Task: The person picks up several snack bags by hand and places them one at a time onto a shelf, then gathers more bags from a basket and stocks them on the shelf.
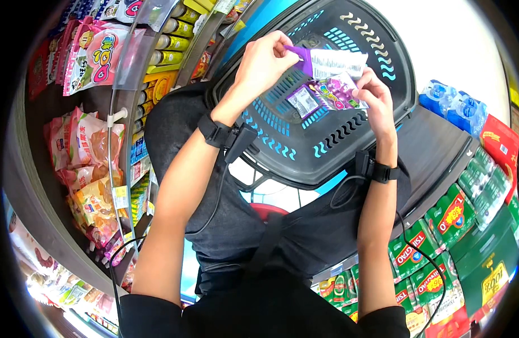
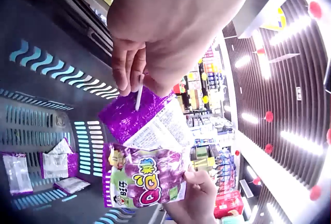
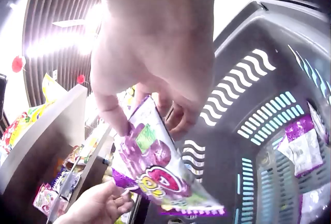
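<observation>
In the head view, both hands are raised over a dark grey basket [image 1: 304, 152] with blue slots. The basket rests on the person's lap. The left hand [image 1: 265, 59] pinches the purple top edge of a white-backed packet [image 1: 338, 62] between thumb and fingers. The right hand [image 1: 376, 98] grips the grape packet [image 1: 335, 93] by its right side, with the fingers curled around the edge. The two packets are touching, the white-backed one above the grape one, and both are held over the open basket. Shelves of snack bags [image 1: 90, 146] stand at the left and green cartons [image 1: 451, 217] at the right.

In the left wrist view, the fingers of the left hand [image 2: 170, 27] are pressed together on the top seam of the white-backed packet [image 2: 155, 125], which hangs down. Below it, the right hand [image 2: 199, 195] holds the grape packet [image 2: 147, 177] from underneath, its printed front facing the camera. Some loose packets [image 2: 57, 164] lie on the basket floor [image 2: 46, 74].

In the right wrist view, the right hand [image 3: 155, 53] clamps the upper edge of the grape packet [image 3: 160, 169] between thumb and fingers. The left hand [image 3: 98, 206] shows below, just beside the packet's lower corner, and I cannot tell its grip here. More loose packets [image 3: 305, 149] lie inside the basket [image 3: 258, 43].
</observation>
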`<state>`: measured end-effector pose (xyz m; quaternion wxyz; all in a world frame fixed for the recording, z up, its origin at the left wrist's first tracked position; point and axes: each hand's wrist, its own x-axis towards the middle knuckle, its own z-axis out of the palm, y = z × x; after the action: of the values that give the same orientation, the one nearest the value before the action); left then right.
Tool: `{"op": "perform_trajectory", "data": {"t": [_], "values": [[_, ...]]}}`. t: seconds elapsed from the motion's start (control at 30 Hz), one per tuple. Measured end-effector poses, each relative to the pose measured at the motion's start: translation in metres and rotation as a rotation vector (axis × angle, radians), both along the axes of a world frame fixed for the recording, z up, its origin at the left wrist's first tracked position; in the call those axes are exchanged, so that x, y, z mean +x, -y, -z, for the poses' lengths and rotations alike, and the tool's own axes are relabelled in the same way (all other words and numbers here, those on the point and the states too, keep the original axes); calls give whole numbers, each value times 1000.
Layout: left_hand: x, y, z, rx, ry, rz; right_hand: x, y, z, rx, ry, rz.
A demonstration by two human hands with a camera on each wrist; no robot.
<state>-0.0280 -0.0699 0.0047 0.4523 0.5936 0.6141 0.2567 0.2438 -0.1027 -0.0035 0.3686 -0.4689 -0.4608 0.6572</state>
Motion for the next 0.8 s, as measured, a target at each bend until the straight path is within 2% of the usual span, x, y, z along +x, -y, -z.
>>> {"op": "perform_trajectory", "data": {"t": [0.13, 0.4, 0.5, 0.67, 0.8], "values": [[2, 0, -2, 113, 74, -95, 0, 1, 1, -25, 147, -78], [7, -1, -2, 173, 216, -68, 6, -2, -4, 64, 238, 59], [5, -3, 1, 146, 287, -62, 9, -5, -1, -12, 101, 46], [7, -2, -5, 146, 227, 5, 9, -6, -3, -144, 46, 185], [10, -2, 0, 132, 336, 59, 10, -5, -4, -293, -220, 265]]}}
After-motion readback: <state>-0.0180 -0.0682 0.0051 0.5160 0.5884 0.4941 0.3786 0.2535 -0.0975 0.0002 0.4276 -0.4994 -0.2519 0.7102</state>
